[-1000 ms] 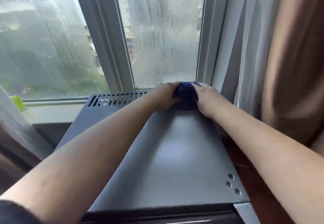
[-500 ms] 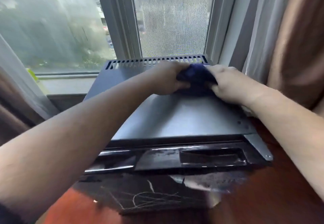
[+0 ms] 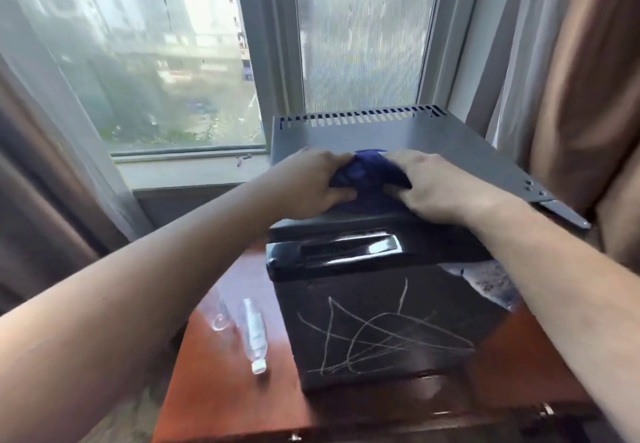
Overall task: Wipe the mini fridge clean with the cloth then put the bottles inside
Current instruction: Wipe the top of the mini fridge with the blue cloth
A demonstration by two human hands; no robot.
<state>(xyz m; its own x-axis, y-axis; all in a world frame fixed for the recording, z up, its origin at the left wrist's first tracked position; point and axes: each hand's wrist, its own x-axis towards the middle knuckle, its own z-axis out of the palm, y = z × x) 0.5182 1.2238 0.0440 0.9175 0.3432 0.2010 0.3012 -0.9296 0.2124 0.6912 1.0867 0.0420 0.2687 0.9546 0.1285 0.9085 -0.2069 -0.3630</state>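
Atop the mini fridge [image 3: 398,137], left hand [image 3: 311,183] and right hand [image 3: 436,186] clutch the cloth [image 3: 367,176]; bottle [image 3: 254,331] label seemingly illegible.

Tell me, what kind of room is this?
Probably a bedroom or hotel room, high up. A mini fridge sits on a reddish wooden cabinet beside a big window with long brown curtains, and tall buildings show outside. The left hand and right hand grip a blue cloth on its top.
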